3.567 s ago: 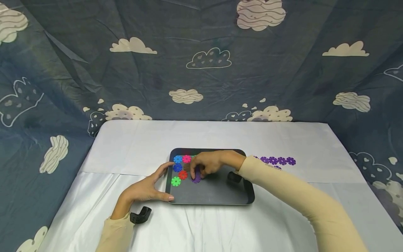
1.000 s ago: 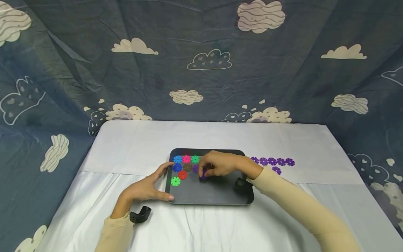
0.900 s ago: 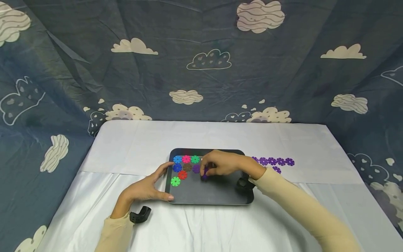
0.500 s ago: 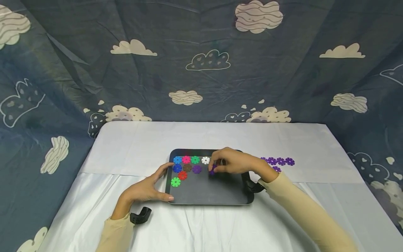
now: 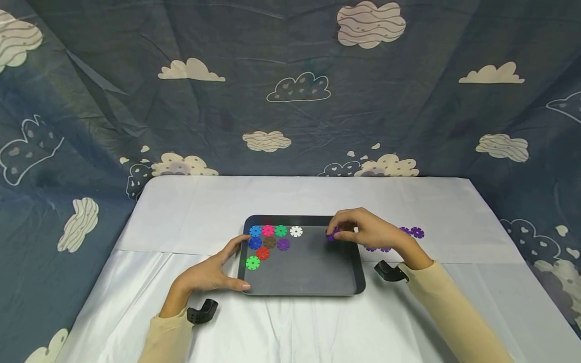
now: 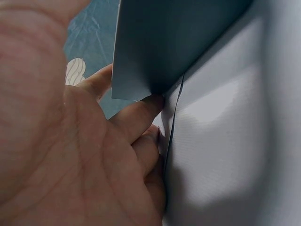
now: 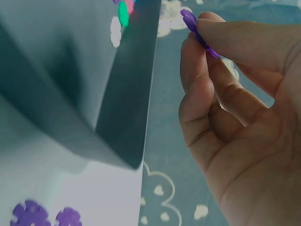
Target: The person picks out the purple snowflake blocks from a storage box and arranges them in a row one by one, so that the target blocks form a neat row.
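Observation:
My right hand (image 5: 363, 228) pinches a purple flower-shaped disc (image 7: 200, 35) between thumb and fingertips, over the right rim of a dark grey tray (image 5: 313, 272). Spread along the tray's left side, my left hand (image 5: 206, 272) touches its outer wall with fingers and thumb (image 5: 240, 285). Within the tray, a far row has light blue (image 5: 255, 231), pink (image 5: 268, 230), green (image 5: 281, 230) and white (image 5: 296, 231) discs. Nearer lie dark blue (image 5: 255, 243), brown (image 5: 270, 242) and purple (image 5: 283, 244) discs, then a red disc (image 5: 263, 253) and a light green disc (image 5: 252, 262).
Right of the tray, several more purple discs (image 5: 417, 232) lie on the white cloth (image 5: 308, 327), some partly hidden by my right hand. Behind the table hangs a dark blue curtain (image 5: 218, 116) with cloud prints.
My right hand has moved right and slightly back, from the tray's middle to its right rim, with the purple disc pinched. The white disc has come into view. My left hand stays in place.

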